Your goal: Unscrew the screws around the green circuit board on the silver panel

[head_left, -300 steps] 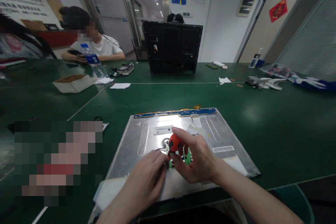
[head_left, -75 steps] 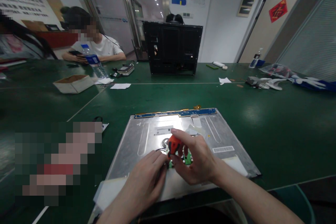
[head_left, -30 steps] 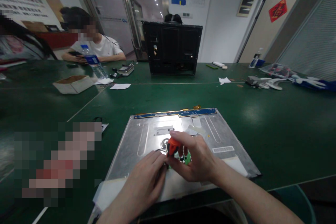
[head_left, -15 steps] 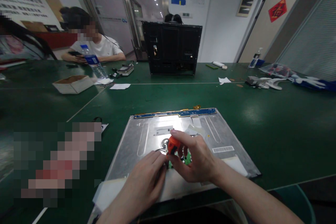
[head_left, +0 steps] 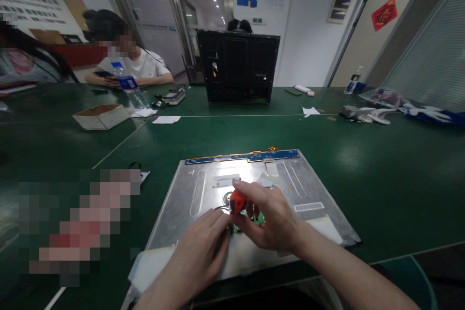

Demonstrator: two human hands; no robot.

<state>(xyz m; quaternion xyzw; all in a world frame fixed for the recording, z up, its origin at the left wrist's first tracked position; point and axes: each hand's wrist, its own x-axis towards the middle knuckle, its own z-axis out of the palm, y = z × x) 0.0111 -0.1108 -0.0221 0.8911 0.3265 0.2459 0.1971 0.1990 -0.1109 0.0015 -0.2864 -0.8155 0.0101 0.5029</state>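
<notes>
My right hand [head_left: 272, 215] grips the orange-and-black handle of a screwdriver [head_left: 238, 202] held upright, its thumb and index finger around the handle. Below it, partly covered by my fingers, is a green circuit board [head_left: 259, 218] on the silver metal back of a display panel [head_left: 174, 213]. My left hand [head_left: 203, 237] rests on the panel just left of the screwdriver, fingers bent and drawn together near its lower end. What those fingertips touch or pinch is hidden. Along the panel's far edge runs a narrow blue circuit strip [head_left: 240, 157].
A black monitor housing [head_left: 240, 68] stands on the green table [head_left: 218, 133] beyond the panel. To the left are an open box [head_left: 101, 118] and a tilted water bottle [head_left: 129, 85]. Gloves [head_left: 374, 115] lie at the right. A person [head_left: 145, 65] sits across, holding a phone.
The screwdriver handle has turned and tilted slightly left in my right hand, whose fingers have shifted with it. My left hand stays in place.
</notes>
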